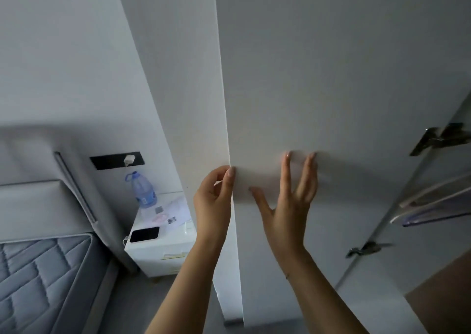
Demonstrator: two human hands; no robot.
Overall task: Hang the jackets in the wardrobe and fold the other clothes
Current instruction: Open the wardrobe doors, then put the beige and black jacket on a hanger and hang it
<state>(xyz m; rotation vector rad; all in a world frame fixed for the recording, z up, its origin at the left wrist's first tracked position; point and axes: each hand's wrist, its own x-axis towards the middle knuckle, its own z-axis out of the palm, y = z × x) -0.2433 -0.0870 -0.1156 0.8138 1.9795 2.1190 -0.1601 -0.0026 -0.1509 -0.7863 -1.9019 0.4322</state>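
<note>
— Head view, far left?
— Grey quilted mattress [43, 280] low down, padded headboard [38, 180] behind it, plain pale wall [63, 53] above.
— Next along?
— White nightstand [163, 242] just beside the headboard. On top: clear blue-capped bottle [141, 191] at the back, papers [170, 212] in the middle, dark phone [144, 234] at the front edge. Black socket strip [116, 160] on the wall above, white charger [129, 159] plugged in.
— And the wardrobe?
— Fills the middle and right. White side panel [183, 104] facing the nightstand, white door [318, 78] next to it, edge-on seam between them.
— Hands?
— Left hand [214, 201] at the door's left edge, fingers curled round it, thumb on the near face. Right hand [290, 198] flat on the door front, fingers spread and straight, tips pressing the panel.
— Further right?
— Door standing ajar from the carcass. Two metal hinges [438, 136], one high, one low, in the gap. Pale hangers [433, 201] on a rail inside, only partly in sight. Brown surface at the bottom right corner, too cropped to name.
— Jackets, other clothes?
— Nowhere in sight; cannot tell where.
</note>
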